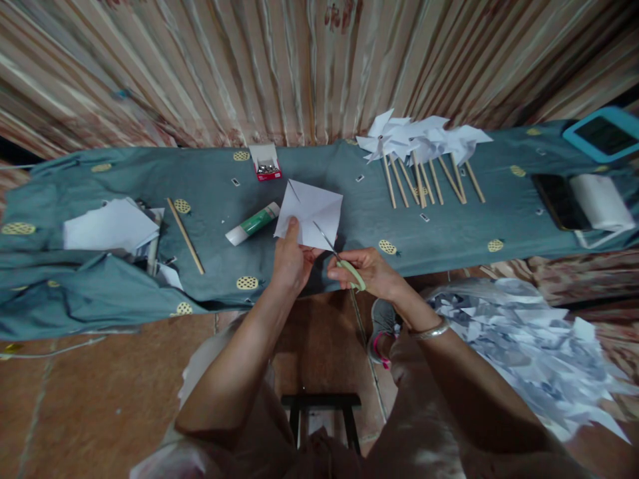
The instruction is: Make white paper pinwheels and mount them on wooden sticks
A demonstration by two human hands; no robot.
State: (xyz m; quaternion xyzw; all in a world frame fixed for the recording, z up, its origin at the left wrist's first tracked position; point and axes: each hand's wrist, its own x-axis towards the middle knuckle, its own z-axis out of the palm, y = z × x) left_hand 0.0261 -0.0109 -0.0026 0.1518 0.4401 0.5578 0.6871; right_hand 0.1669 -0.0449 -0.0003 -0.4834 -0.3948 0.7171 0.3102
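Observation:
My left hand (293,261) grips a white square of paper (319,207) at its near left edge, thumb on top. A slit runs in from the paper's far left corner. In my right hand (367,271) is a pair of scissors (352,273) with light green handles. Their blades lie at the paper's near right corner and point toward its middle. Just left of the paper rests a green and white glue tube (253,223). Beyond it stands an open red and white box (267,163) of small metal pins.
Several paper pinwheels (424,138) on wooden sticks lie at the back right. A paper stack (110,226) and a loose stick (186,236) are on the left. A phone (560,201) and a blue-framed device (604,135) lie far right. Many paper pieces (524,346) heap below.

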